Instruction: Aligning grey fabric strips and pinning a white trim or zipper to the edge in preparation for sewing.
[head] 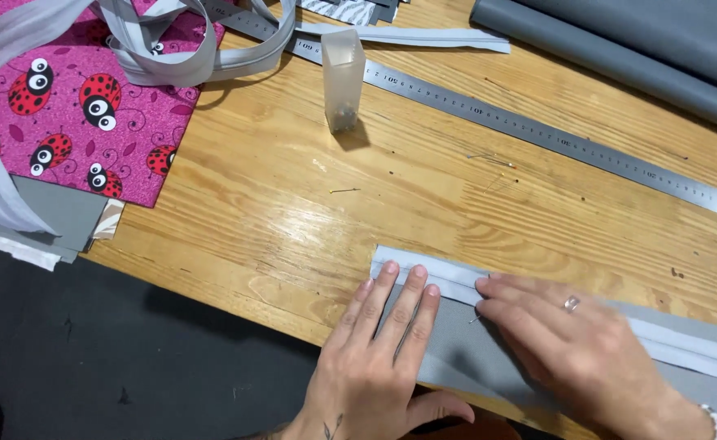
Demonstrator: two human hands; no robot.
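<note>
A steel ruler (537,130), a translucent pin box (343,79) and pink ladybird-print fabric (81,98) lie on a wooden table (252,220), beside rolled grey fabric (619,49).

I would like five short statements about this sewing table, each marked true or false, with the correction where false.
1. Both hands press flat on the grey fabric strip. True: the left hand and right hand lie on it.
2. The long steel ruler lies under the hands. False: it lies farther back on the wooden table.
3. The translucent plastic pin box stands upright. True.
4. The pink ladybird-print fabric is at the right. False: it is at the left.
5. The right hand wears a ring. True.
</note>
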